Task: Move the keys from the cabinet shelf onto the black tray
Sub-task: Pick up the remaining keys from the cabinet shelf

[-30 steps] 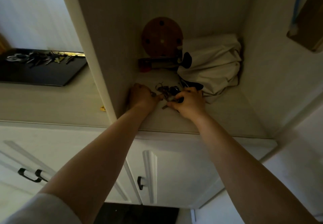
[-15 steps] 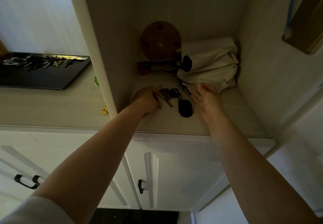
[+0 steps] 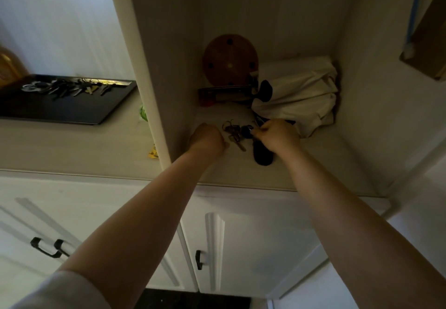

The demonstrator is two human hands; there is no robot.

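A bunch of dark keys (image 3: 235,133) on rings lies on the cabinet shelf (image 3: 321,161), with a black fob (image 3: 261,155) beside it. My left hand (image 3: 208,139) rests curled into a fist just left of the keys; whether it holds anything is hidden. My right hand (image 3: 277,135) pinches the right end of the bunch, above the fob. The black tray (image 3: 72,109) sits on the counter at the left and carries several keys (image 3: 70,88) along its far edge.
Behind the keys stand a round wooden disc (image 3: 230,60), a flat reddish bar (image 3: 224,94) and a crumpled white cloth bag (image 3: 304,96). A cabinet side panel (image 3: 149,67) separates shelf and tray. Something yellow (image 3: 152,152) lies on the counter. Cupboard doors with black handles (image 3: 198,259) are below.
My right hand opened and drew back to the right, then came back onto the right end of the keys. My left hand slid slightly left off the bunch. The fob now lies uncovered.
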